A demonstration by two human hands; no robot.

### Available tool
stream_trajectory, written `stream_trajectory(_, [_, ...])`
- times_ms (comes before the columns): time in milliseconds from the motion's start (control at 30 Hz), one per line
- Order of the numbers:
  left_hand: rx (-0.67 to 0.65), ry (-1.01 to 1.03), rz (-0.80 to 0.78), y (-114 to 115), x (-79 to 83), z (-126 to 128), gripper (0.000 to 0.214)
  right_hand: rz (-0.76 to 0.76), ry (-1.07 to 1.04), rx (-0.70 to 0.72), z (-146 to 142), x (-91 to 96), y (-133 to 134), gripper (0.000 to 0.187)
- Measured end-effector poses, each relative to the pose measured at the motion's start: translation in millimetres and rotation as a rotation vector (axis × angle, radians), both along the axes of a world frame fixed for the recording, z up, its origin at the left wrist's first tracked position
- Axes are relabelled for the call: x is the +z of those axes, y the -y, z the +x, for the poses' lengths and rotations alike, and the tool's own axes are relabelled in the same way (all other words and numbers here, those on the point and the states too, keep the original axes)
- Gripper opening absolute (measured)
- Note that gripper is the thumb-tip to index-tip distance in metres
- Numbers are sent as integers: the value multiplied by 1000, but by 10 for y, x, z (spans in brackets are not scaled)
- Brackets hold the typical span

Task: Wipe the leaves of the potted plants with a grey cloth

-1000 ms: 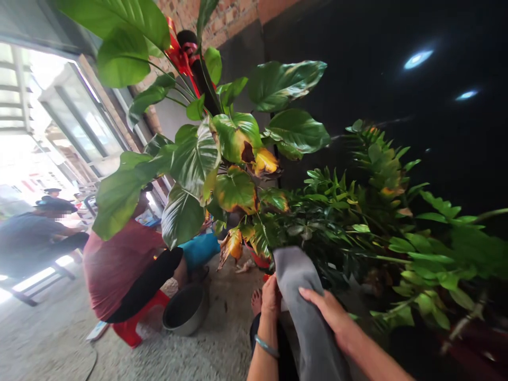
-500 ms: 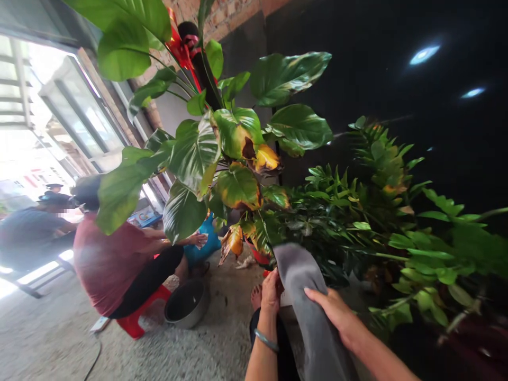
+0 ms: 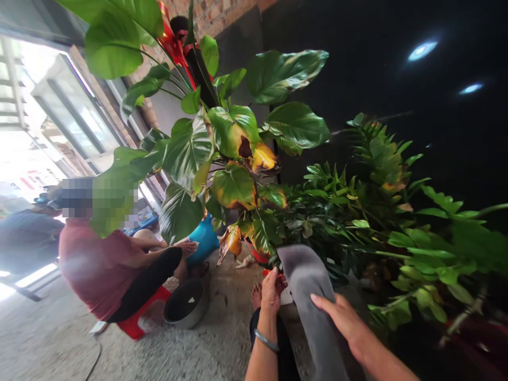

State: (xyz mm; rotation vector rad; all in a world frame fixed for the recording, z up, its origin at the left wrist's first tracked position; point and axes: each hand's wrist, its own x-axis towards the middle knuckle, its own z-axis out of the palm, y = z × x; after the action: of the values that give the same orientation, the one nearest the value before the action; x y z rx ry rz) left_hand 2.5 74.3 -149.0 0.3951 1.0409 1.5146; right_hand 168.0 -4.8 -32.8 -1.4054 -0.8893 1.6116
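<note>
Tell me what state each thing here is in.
Grey fabric: gripped in the right hand
Left hand: partly curled, beside the fabric
Basin: upright, open-topped
Red stool: sat on by a person
Large-leaved plant: some leaves yellowed and browned
Red ribbon: tied around a dark pole
Bangle: worn

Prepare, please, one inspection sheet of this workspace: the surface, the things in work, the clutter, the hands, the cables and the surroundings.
Surface: rough gray floor.
Things in work: long gray fabric piece, running down out of the picture.
Clutter: dark basin with a small pale scrap inside, beside a red stool.
Hands: right hand grips the fabric, thumb on top; left hand is near its upper end, fingers curled, contact unclear.
Cables: thin dark cable on the floor, lower left.
Surroundings: large-leaved plant ahead, more greenery to the right, co-worker seated on the stool.
</note>
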Motion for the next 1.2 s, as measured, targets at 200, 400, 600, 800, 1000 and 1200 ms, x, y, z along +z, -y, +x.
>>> stream_trajectory(200, [-61, 5, 27, 6, 111, 94, 54, -105, 113, -123, 323, -245, 410, 43])
stream_trajectory(400, [-187, -17, 103, 94, 63, 417, 49, -29, -144, -239, 324, 227, 119, 44])
stream_trajectory(600, [-220, 124, 115, 55, 20, 684, 66, -122, -7, -264, 400, -60, 312, 36])
stream_trajectory(800, [-200, 60, 21, 141, 255, 796, 55, -14, -61, -538, 578, 366, 321, 38])
stream_trajectory(1000, [-124, -82, -12, 291, 286, 755, 52, -27, -394, -515, 404, 303, -70, 30])
stream_trajectory(1200, [-190, -164, -17, 295, 192, 655, 55, -146, -233, -511, 457, -259, 376, 39])
